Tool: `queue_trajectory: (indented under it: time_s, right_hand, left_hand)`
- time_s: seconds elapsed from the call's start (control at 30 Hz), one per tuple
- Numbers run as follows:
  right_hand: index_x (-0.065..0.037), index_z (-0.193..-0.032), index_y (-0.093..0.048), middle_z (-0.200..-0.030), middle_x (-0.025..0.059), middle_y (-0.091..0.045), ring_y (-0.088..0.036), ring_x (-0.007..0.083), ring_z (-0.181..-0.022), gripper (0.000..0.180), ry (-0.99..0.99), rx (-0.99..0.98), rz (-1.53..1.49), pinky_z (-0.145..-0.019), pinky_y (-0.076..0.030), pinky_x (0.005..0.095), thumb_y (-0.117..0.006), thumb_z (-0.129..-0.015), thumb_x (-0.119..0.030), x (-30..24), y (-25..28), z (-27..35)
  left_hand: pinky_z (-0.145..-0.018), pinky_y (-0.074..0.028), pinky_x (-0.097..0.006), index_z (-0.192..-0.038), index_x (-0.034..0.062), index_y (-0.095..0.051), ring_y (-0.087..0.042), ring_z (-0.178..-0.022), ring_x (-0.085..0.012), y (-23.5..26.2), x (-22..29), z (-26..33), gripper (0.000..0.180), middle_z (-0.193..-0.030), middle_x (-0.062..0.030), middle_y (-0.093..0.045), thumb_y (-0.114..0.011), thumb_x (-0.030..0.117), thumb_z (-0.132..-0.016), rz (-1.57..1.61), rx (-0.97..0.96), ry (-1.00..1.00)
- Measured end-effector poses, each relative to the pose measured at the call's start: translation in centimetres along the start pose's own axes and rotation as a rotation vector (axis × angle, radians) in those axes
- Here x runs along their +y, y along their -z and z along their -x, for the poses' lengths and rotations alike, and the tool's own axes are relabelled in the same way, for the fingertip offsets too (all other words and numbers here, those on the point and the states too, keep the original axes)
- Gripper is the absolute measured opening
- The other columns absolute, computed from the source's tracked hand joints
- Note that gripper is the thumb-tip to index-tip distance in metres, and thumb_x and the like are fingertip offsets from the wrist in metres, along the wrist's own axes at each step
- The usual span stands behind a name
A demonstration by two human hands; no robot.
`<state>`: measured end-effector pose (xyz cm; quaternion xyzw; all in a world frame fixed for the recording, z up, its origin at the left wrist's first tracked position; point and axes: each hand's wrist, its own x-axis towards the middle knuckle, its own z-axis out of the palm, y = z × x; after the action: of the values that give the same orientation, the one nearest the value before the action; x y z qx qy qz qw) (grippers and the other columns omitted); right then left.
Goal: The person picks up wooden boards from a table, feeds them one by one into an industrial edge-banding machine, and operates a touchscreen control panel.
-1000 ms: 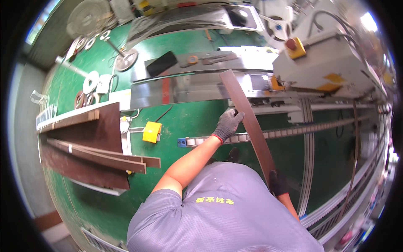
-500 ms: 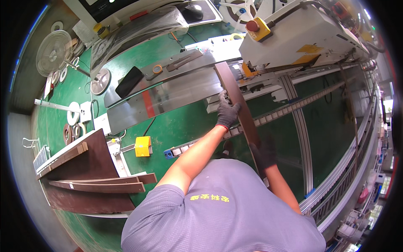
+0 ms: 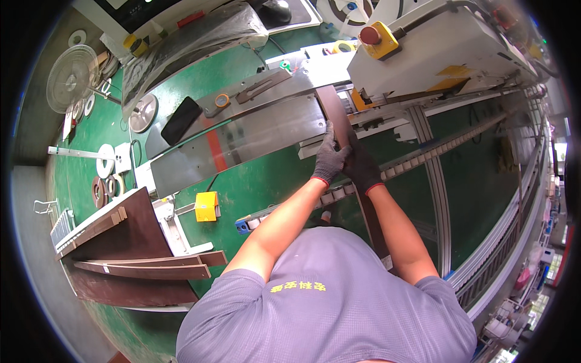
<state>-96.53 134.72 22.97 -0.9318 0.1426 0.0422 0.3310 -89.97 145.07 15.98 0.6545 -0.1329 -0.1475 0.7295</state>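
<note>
A long brown board strip [image 3: 336, 109] runs from the machine's feed edge back toward my body. On its left edge, my left hand [image 3: 330, 160] in a dark glove is closed around it, the forefinger stretched along the side. My right hand [image 3: 362, 166], also gloved, grips the strip from the right, close beside the left one. Its fingers are partly hidden by the strip. The strip's far end lies by the steel worktable [image 3: 272, 124], next to the white machine [image 3: 436, 57]. Its near end passes down in front of my shirt.
A black phone [image 3: 181, 121] and an orange tape roll [image 3: 222, 100] lie on the steel table. A red stop button [image 3: 370, 35] sits on the machine. Brown boards [image 3: 130, 233] are stacked at left, near a yellow pedal [image 3: 206, 206]. A roller rail [image 3: 411, 161] crosses at right.
My right hand has moved up along the strip, from near my body to beside my left hand. The left hand has stayed at about the same place on it.
</note>
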Motion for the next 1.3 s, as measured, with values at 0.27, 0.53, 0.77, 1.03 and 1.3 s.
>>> queue_trajectory:
  time_s: [0.27,0.53,0.77,1.03,1.3]
  right_hand:
    - [-0.019,-0.155,-0.027,-0.116,0.0222,-0.061,-0.061,0.0419,-0.105,0.096,0.073,0.077,-0.041,-0.084,-0.053,0.0499,-0.078,-0.073,-0.024,3.7,-0.3,-0.5]
    - [-0.011,-0.156,-0.024,-0.099,0.0256,-0.064,-0.062,0.0447,-0.090,0.098,0.150,0.124,0.048,-0.078,-0.053,0.0493,-0.078,-0.074,-0.015,5.1,1.8,-1.2]
    - [-0.014,-0.155,-0.025,-0.107,0.0248,-0.063,-0.061,0.0447,-0.096,0.097,0.116,0.121,0.177,-0.080,-0.054,0.0521,-0.076,-0.073,-0.023,8.0,4.1,-2.1]
    - [-0.014,-0.156,-0.025,-0.102,0.0254,-0.064,-0.062,0.0453,-0.094,0.097,-0.005,0.052,0.078,-0.077,-0.054,0.0530,-0.076,-0.073,-0.023,11.9,8.3,-3.2]
    - [-0.013,-0.156,-0.026,-0.116,0.0278,-0.064,-0.063,0.0464,-0.101,0.093,0.052,0.100,0.214,-0.083,-0.053,0.0539,-0.074,-0.076,-0.022,19.9,12.5,-6.8]
  left_hand:
    - [-0.105,-0.045,-0.031,-0.157,-0.0033,-0.013,-0.057,-0.122,-0.0195,-1.9,-1.3,-0.6,0.096,-0.143,-0.0186,-0.051,-0.071,0.005,-0.081,-0.153,0.027,-0.022]
    - [-0.091,-0.052,-0.032,-0.158,0.0020,-0.016,-0.066,-0.106,-0.0203,-4.0,0.7,-1.5,0.095,-0.119,-0.0177,-0.067,-0.072,0.011,-0.082,-0.174,-0.033,0.238]
    - [-0.079,-0.056,-0.037,-0.157,0.0080,-0.021,-0.070,-0.093,-0.0263,-8.0,2.3,-2.7,0.088,-0.108,-0.0195,-0.070,-0.071,0.018,-0.086,-0.193,0.061,0.169]
    - [-0.082,-0.056,-0.037,-0.157,0.0056,-0.021,-0.070,-0.098,-0.0263,-13.1,2.1,-4.6,0.083,-0.114,-0.0188,-0.069,-0.067,0.017,-0.089,-0.116,0.011,0.229]
    - [-0.081,-0.056,-0.042,-0.133,0.0030,-0.055,-0.069,-0.100,-0.0330,-22.2,-5.2,-9.6,0.049,-0.113,-0.0248,-0.068,-0.064,0.025,-0.090,-0.621,-0.046,-0.211]
